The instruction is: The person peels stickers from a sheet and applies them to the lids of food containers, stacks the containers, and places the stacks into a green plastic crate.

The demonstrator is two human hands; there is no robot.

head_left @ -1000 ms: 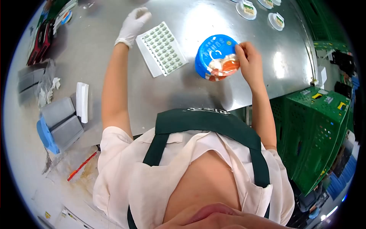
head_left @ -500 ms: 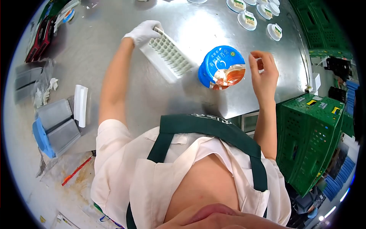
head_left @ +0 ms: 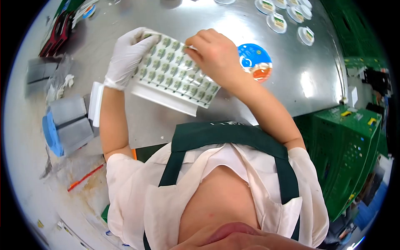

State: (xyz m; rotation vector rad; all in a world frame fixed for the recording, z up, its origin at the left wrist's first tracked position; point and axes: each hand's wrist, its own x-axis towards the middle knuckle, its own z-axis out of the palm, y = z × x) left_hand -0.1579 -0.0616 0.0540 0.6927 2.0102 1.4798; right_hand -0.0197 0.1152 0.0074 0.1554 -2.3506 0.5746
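Observation:
My left hand (head_left: 128, 57), in a white glove, grips a sheet of stickers (head_left: 171, 70) by its upper left corner. Rows of small green-and-white labels cover the sheet, which is lifted and tilted toward me. Bare, my right hand (head_left: 220, 56) has its thumb and fingers pinched at the sheet's upper edge; the fingertips partly hide what they hold there. A white strip (head_left: 166, 100) shows below the sheet's lower edge. Just right of my right hand lies a blue round printed lid (head_left: 260, 58) with an orange-brown picture, partly covered by that hand.
Several clear labelled tubs (head_left: 276, 23) stand at the back right of the metal table (head_left: 308, 83). Green crates (head_left: 341, 141) are stacked beside its right edge. To the left are a grey-and-blue holder (head_left: 68, 125), a white folded piece (head_left: 95, 104) and a red-and-black object (head_left: 57, 34).
My left hand has raised the sheet and turned its face toward me. My right hand has moved left from beside the blue lid to the sheet's upper edge, its fingers closing there.

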